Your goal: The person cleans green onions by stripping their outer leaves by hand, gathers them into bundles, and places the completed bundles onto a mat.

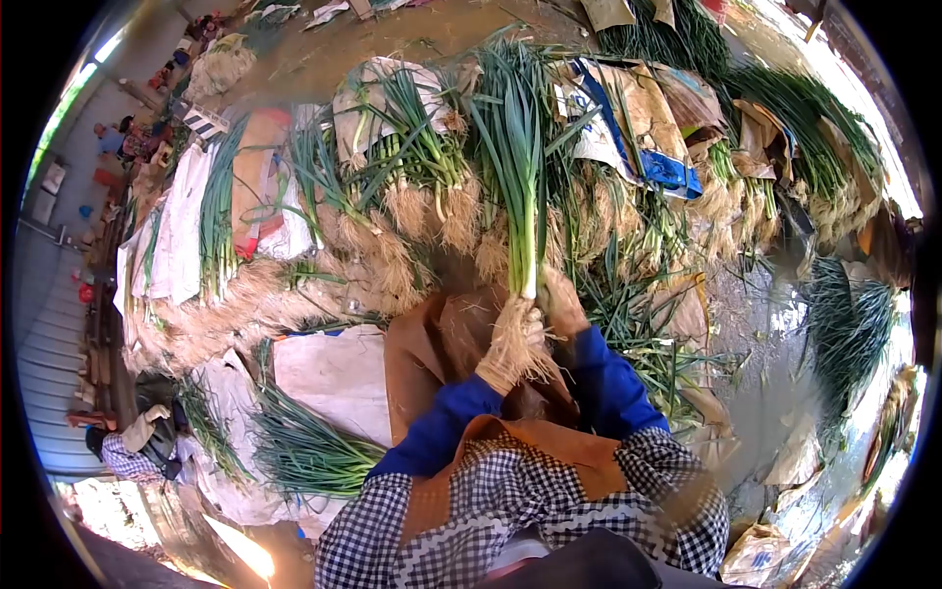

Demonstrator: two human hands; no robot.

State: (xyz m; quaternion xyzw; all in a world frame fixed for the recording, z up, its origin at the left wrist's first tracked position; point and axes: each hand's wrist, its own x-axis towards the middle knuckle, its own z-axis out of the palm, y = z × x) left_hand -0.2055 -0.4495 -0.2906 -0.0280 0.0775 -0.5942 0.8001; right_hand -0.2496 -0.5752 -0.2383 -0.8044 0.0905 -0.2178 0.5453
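My left hand (508, 339), in a pale glove, is wrapped round the root end of a green onion bunch (528, 221). The bunch stands out away from me, white stems near the hand and long green leaves beyond, with pale roots (525, 353) hanging over the fingers. Close on the right of the stems is my right hand (562, 304), also gloved; its fingers are partly hidden, so what it grips, if anything, cannot be made out. Beneath both hands lies a brown apron (417, 358) over my lap.
Rooted onion bunches (402, 187) lie in a row ahead, among sacks (638, 108). Trimmed-looking greens (314, 447) lie on a white sack (334, 373) at left. More greens (849, 324) lie at right. A person (142, 447) is at lower left; others are farther off at upper left.
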